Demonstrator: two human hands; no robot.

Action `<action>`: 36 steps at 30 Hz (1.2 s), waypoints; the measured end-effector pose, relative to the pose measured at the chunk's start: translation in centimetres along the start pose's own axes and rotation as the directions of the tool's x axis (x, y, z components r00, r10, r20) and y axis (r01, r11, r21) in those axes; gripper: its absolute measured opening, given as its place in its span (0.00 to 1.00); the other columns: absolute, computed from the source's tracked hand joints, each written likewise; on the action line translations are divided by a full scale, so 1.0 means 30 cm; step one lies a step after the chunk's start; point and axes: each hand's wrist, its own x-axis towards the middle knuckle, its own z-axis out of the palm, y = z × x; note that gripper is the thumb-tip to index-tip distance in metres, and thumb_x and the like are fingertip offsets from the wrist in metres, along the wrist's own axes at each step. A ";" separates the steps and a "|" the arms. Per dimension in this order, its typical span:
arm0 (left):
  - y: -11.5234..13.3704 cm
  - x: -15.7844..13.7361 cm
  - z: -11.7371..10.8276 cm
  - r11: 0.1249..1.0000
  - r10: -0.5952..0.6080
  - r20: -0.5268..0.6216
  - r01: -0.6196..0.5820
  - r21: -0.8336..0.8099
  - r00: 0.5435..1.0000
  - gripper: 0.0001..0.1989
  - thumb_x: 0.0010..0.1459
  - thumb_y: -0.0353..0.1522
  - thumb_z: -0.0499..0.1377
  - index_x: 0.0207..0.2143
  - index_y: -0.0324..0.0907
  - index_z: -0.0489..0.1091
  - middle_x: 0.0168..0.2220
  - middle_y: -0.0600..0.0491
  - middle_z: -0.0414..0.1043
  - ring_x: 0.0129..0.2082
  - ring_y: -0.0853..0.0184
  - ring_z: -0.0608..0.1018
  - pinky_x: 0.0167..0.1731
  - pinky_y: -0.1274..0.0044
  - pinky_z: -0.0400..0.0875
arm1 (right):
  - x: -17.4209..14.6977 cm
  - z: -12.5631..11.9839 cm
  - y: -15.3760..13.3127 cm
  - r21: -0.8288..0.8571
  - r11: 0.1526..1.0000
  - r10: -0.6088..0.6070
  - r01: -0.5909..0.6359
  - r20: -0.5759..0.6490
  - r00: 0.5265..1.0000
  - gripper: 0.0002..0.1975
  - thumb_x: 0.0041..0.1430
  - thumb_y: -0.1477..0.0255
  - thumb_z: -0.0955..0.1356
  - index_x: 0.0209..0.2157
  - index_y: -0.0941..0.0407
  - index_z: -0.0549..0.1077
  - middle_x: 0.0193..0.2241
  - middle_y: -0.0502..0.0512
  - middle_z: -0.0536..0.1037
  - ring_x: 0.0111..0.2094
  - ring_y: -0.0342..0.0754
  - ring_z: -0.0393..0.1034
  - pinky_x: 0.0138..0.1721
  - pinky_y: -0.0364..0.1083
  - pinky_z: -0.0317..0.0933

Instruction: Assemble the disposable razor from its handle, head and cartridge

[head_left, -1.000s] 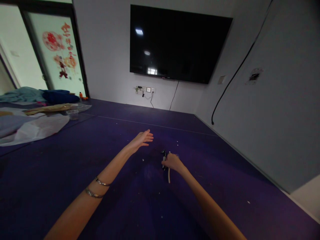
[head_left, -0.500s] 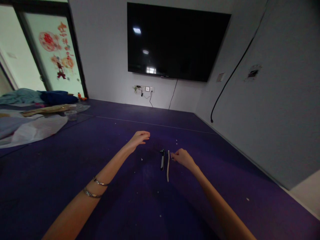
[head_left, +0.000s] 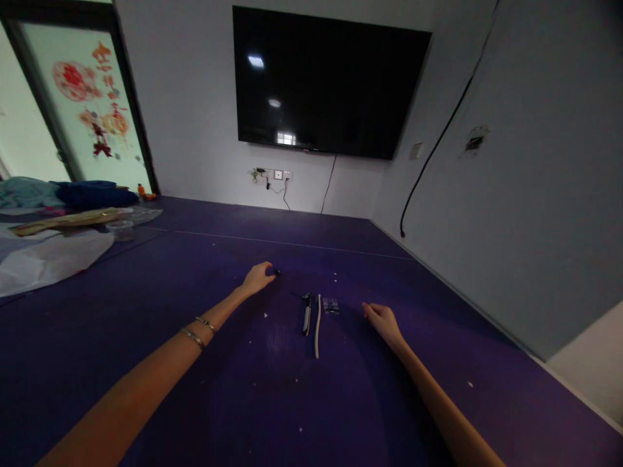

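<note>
My left hand point(head_left: 257, 279) reaches forward over the purple surface, thumb and fingers curved around a small dark object point(head_left: 277, 272) at the fingertips. Its kind is too small to make out. To the right, my right hand point(head_left: 384, 321) hovers low with its fingers drawn together and nothing visible in them. Between the hands lie three things side by side: a slim black-and-grey tool point(head_left: 307, 316) with a narrow head, a thin whitish stick-like piece point(head_left: 317, 327), and a small clear packet point(head_left: 331, 306) with dark markings. The packet is nearest my right hand.
White plastic sheeting point(head_left: 63, 256), a clear cup point(head_left: 121, 229) and bundled blue cloth point(head_left: 95, 194) lie at far left. A television point(head_left: 331, 84) hangs on the back wall above sockets point(head_left: 277, 174). A black cable point(head_left: 433, 152) dangles along the right wall.
My right hand has let go of the clear packet and moved right, away from it. My left hand has lowered and closed its fingertips at the small dark object. The view has shifted slightly.
</note>
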 end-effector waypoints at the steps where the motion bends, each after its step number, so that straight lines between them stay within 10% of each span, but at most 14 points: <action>1: -0.011 0.011 0.010 1.000 -0.004 0.012 0.004 0.008 1.000 0.19 0.46 0.33 0.60 0.43 0.42 0.69 0.47 0.46 0.71 0.49 0.57 0.70 0.50 0.71 0.61 | -0.001 0.001 0.001 -0.024 1.000 -0.015 0.015 -0.001 1.000 0.22 0.50 0.54 0.59 0.16 0.56 0.65 0.12 0.47 0.60 0.16 0.42 0.54 0.19 0.41 0.48; 24: -0.005 0.080 0.128 0.998 -0.056 0.015 0.056 0.007 0.998 0.16 0.51 0.31 0.57 0.44 0.41 0.68 0.47 0.44 0.70 0.51 0.56 0.69 0.51 0.69 0.58 | -0.013 -0.007 -0.020 -0.145 0.985 -0.093 0.093 0.003 0.996 0.22 0.53 0.57 0.58 0.15 0.56 0.65 0.13 0.48 0.62 0.18 0.43 0.56 0.22 0.42 0.49; 36: 0.270 -0.166 0.088 0.912 0.276 -0.057 -0.280 -0.301 0.959 0.18 0.53 0.34 0.57 0.47 0.42 0.66 0.48 0.48 0.70 0.49 0.63 0.71 0.52 0.69 0.60 | -0.007 0.003 -0.004 -0.128 0.985 -0.115 0.115 0.007 0.993 0.22 0.53 0.57 0.58 0.15 0.57 0.65 0.13 0.49 0.62 0.18 0.43 0.57 0.22 0.42 0.48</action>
